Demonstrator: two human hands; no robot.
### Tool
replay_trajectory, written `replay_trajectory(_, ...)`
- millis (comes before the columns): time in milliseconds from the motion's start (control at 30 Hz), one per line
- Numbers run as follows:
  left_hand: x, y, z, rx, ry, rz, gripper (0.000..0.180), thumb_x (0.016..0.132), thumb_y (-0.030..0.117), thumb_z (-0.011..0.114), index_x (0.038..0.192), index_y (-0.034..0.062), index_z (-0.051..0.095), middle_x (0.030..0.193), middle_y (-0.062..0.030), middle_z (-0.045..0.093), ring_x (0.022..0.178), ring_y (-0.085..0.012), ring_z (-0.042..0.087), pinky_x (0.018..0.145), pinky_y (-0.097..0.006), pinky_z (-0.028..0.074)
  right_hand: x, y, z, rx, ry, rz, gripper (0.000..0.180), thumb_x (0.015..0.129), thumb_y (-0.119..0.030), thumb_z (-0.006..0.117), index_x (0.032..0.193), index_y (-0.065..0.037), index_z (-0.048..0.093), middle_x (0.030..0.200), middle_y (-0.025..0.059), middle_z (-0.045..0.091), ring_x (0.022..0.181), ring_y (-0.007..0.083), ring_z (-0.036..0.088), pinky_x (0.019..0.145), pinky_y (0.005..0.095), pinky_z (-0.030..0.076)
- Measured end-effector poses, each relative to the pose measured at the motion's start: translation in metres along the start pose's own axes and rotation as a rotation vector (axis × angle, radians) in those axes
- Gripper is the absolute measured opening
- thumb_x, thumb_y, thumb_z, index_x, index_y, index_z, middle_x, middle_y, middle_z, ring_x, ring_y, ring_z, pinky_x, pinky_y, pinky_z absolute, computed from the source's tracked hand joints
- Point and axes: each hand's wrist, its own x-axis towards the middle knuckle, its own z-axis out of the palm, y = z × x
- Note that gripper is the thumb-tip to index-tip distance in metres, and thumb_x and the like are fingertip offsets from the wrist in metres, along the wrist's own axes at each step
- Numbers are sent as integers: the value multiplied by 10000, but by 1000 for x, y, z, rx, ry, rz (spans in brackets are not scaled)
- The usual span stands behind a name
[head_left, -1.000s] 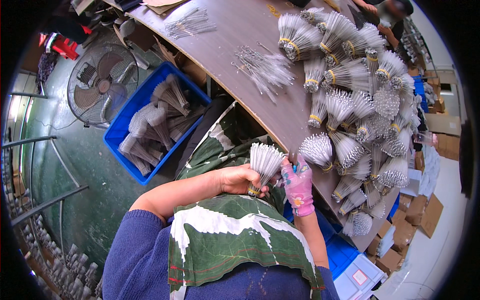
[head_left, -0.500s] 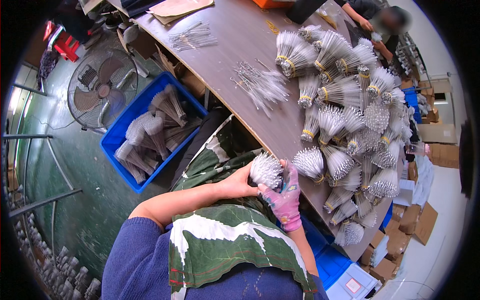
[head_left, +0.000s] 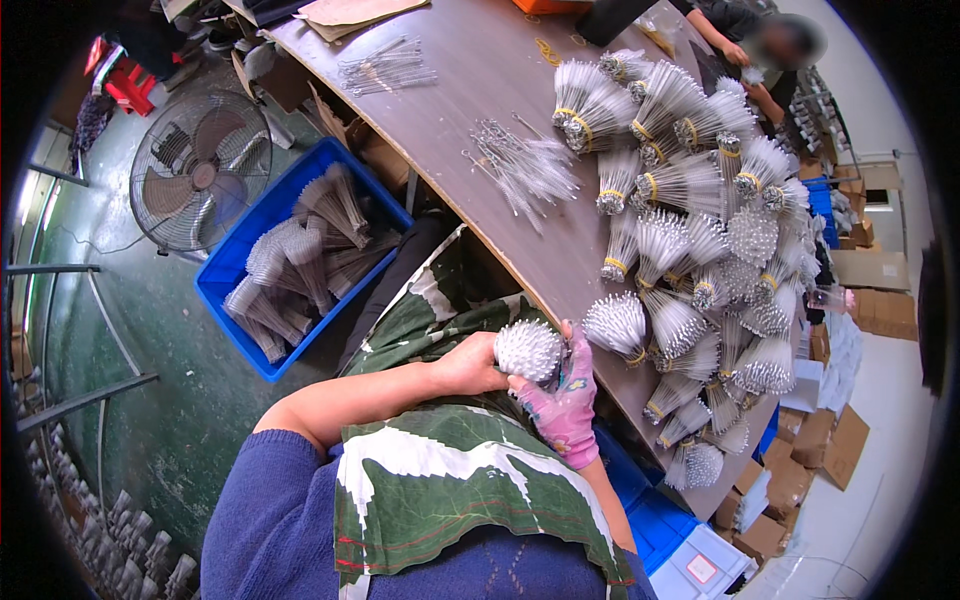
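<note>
Brush bundle (head_left: 529, 350) is being held near the worktop (head_left: 450, 112), the left hand (head_left: 473, 362) and gloved right hand (head_left: 564, 403) curling partly closed around its sides, apparently steadying it, the next move likely calling for even pressure.

Bright indoor lt, soft sheen on tabletop (head_left: 462, 105) & green floor (head_left: 190, 410), dk shadow under tabletop, fisheye bend nr blk rim, bkgd person's head (head_left: 788, 42) blurred, ctr sharp
</note>
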Motion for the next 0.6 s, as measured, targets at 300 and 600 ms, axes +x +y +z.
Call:
replay_trajectory(300, 1, -5, -5, 52, -29, 38, 326, 711, 79, 701, 1024, 61, 611, 955, -107, 651, 892, -223, 627, 800, -333, 469, -1, -6, -4, -5, -45, -27, 844, 663, -86, 766, 1340, 33, 275, 1253, 163, 431, 1096, 215, 496, 932, 326, 409)
replay_trajectory(600, 2, 4, -8, 59, -33, -5, 291, 752, 143, 702, 1017, 62, 616, 953, -105, 653, 881, -237, 629, 793, -327, 468, -2, -17, -18, 145, -105, 83, 827, 672, -31, 751, 1361, -47, 294, 1212, 73, 454, 1042, 143, 494, 856, 269, 419)
